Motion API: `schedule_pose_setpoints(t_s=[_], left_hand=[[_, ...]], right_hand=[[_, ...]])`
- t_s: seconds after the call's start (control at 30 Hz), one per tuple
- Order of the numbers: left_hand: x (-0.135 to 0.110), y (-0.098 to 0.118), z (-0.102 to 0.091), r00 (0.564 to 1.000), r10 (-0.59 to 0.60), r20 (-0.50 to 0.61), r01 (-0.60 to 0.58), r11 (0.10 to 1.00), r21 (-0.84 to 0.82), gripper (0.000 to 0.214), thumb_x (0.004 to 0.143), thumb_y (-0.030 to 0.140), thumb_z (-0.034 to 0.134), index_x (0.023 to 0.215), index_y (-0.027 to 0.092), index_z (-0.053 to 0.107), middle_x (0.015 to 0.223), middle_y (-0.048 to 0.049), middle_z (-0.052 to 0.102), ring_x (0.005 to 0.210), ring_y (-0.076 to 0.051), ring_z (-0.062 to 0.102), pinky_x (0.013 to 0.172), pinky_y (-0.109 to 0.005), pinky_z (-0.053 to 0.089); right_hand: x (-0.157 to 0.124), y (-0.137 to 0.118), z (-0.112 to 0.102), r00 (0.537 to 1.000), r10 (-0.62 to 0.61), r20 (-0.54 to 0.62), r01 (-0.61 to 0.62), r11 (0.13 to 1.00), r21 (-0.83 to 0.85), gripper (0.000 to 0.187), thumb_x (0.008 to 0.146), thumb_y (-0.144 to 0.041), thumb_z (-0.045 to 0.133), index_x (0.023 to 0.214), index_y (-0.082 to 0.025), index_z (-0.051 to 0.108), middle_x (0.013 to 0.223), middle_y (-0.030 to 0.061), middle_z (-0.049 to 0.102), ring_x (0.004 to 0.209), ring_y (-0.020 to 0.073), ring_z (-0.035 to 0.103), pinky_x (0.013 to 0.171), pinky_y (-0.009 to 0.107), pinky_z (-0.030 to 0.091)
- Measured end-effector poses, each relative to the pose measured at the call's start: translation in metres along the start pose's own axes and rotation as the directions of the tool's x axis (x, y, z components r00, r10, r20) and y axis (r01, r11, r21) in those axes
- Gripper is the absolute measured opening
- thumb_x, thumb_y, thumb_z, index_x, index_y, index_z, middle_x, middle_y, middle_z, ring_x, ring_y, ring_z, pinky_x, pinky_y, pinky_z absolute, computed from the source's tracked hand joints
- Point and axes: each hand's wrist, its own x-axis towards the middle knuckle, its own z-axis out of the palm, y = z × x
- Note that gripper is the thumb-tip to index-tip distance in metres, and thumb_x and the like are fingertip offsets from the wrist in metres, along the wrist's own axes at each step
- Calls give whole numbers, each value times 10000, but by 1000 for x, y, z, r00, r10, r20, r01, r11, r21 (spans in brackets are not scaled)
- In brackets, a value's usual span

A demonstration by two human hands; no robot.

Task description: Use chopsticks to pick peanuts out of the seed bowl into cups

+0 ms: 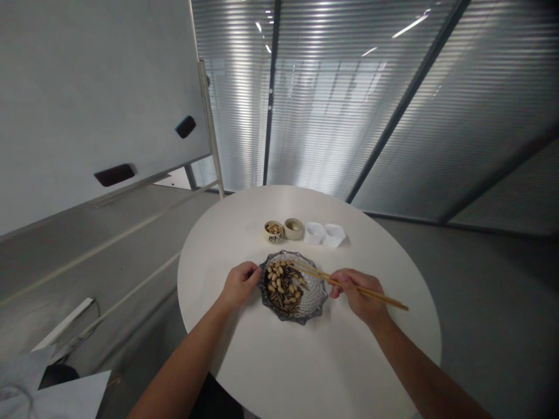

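Observation:
A scalloped glass bowl [315, 302] sits on the table, holding pistachios [278, 279] and dark striped sunflower seeds [286, 299] heaped toward its left side. My left hand [240, 283] grips the bowl's left rim between thumb and fingers. In my right hand [358, 294] is a pair of wooden chopsticks [321, 273], its fingers closed around them. Their tips reach over the bowl near the upper pistachios; whether a nut is between them is too small to tell. Behind the bowl stands a small cup [273, 237] of pistachios, with dark lettering on its side.
Right of the lettered cup are a second beige cup [294, 228] and two white plastic containers [314, 233], side by side. All stand on a round white table [349, 366]. A whiteboard [96, 87] with two dark erasers is at left, and a glass partition [323, 105] rises behind.

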Motion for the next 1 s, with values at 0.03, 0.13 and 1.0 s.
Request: schedule_pose_setpoints(t_s=[0.03,0.13,1.0], left_hand=[[0,0,0,1000,-1,-3,1,1000,0,346,920,450,515,749,182,650,676,1,584,663,-144,515,598,-244,383],[0,-1,1,1000,-3,-5,3,1000,-5,339,918,440,513,745,183,651,674,3,580,663,-143,512,596,-244,379],[-1,4,-2,1000,-8,-4,8,1000,2,346,910,451,514,741,184,656,679,-2,591,661,-145,518,603,-249,393]], right_hand=[[1,0,1,1000,-23,9,23,1000,-11,433,1042,-373,461,712,-224,698,577,-12,701,582,155,712,636,251,558],[5,-1,4,996,-85,29,86,995,-40,391,1036,-324,465,731,-229,692,585,-25,697,576,142,703,622,237,545],[-4,-7,8,994,-65,-90,61,997,-48,366,1019,-370,471,740,-263,682,577,-2,708,539,192,691,586,314,561]])
